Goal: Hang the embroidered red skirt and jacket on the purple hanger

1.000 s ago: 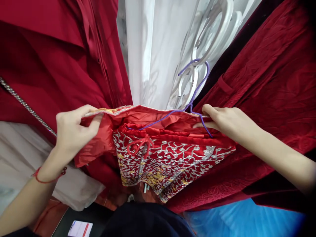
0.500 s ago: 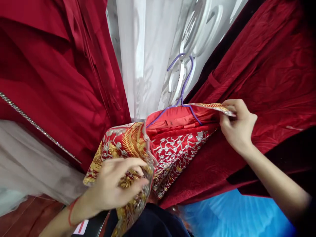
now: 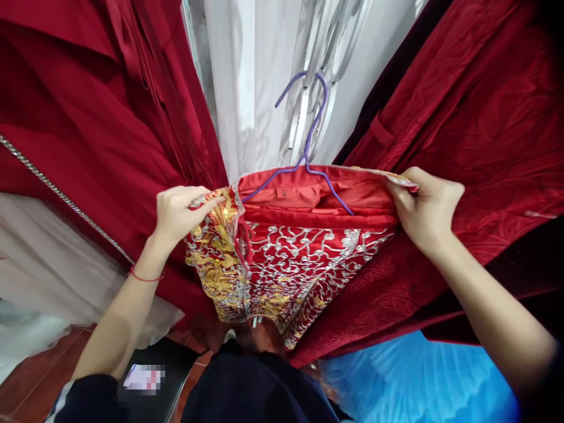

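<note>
An embroidered red jacket (image 3: 220,267) with gold and silver patterns hangs in front of me on a purple wire hanger (image 3: 315,120). Its red lining shows, with a small size label (image 3: 284,193) marked S. Inside it sits a red skirt (image 3: 304,258) with silver scroll embroidery. My left hand (image 3: 180,214) is closed on the jacket's left shoulder edge. On the other side, my right hand (image 3: 425,208) pinches the far right edge of the jacket and holds it out. The hanger's hook hangs from a white metal ring piece (image 3: 299,117).
Dark red garments hang at the left (image 3: 88,117) and right (image 3: 476,135). White sheer fabric (image 3: 238,88) hangs behind. Low down are a blue pleated fabric (image 3: 409,382), a black seat (image 3: 176,364) with a blurred card (image 3: 144,378), and the red tiled floor (image 3: 48,364).
My left hand has moved up and left, taking hold of the jacket's left shoulder. The flap that hung forward now lies back at the left side. My right hand keeps its grip.
</note>
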Available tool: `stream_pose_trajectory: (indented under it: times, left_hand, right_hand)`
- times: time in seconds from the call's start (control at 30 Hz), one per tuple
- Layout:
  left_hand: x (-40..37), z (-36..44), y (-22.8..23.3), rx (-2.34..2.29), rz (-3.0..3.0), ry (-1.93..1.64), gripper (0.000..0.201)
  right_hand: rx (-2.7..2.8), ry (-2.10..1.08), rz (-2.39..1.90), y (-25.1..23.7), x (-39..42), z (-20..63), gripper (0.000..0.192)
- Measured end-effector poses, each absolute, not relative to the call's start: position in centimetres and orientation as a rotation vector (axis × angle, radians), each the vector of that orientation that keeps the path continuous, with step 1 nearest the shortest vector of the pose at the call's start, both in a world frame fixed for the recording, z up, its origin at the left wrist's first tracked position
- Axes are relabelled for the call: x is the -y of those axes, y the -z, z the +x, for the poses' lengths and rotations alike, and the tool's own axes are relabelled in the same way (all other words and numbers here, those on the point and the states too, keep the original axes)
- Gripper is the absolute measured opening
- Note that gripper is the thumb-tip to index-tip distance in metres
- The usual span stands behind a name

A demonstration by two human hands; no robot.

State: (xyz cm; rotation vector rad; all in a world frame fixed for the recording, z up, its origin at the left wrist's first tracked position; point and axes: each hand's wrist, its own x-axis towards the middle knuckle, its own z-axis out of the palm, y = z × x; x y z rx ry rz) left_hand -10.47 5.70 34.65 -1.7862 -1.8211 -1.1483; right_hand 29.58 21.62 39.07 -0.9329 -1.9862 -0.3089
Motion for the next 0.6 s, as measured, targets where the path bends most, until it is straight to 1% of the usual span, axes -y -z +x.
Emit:
stream_pose_trajectory:
  times: [0.1,0.17,0.27,0.33,0.37,0.43,0.47,0.53,0.6]
  left_hand:
    - [-3.6,-9.5,-36.9,1.755,-1.51,0.987,0.025]
    - [-2.5,-8.7,-37.7,1.738,-1.485,0.952,0.025]
    - [-1.5,-8.1,-37.8,1.804,-1.75,0.968,0.031]
    - [-1.5,-8.0,-37.7,1.866,-1.879,0.943,0.041]
    - [-1.7,-8.1,-37.7,1.875,-1.887,0.912,0.047]
    - [-2.7,-8.2,-37.9,1.849,-1.911,0.785,0.061]
    - [-3.3,-8.2,-37.9,1.832,-1.953,0.711,0.065]
    - [-4.7,-8.1,-37.9,1.847,-2.068,0.62,0.062]
    - [-5.8,-8.2,-37.7,1.935,-2.088,0.726,0.05]
  right_hand:
    - [2.023,0.742,-1.076,-40.6,-21.6,30.4,0.032]
    - [1.983,0.873,-1.215,-41.0,-21.1,30.6,0.029]
    - [2.053,0.742,-1.42,-40.4,-19.0,30.6,0.024]
    - [2.213,0.671,-1.548,-39.6,-17.1,30.6,0.014]
    - [2.289,0.673,-1.598,-39.2,-16.1,30.7,0.013]
    - [2.36,0.677,-1.617,-38.4,-14.5,31.1,0.018]
    - [2.358,0.623,-1.565,-37.9,-14.0,31.4,0.02]
    - [2.269,0.399,-1.399,-36.5,-13.5,31.9,0.022]
    - [2.089,0.171,-1.281,-34.6,-13.7,32.3,0.023]
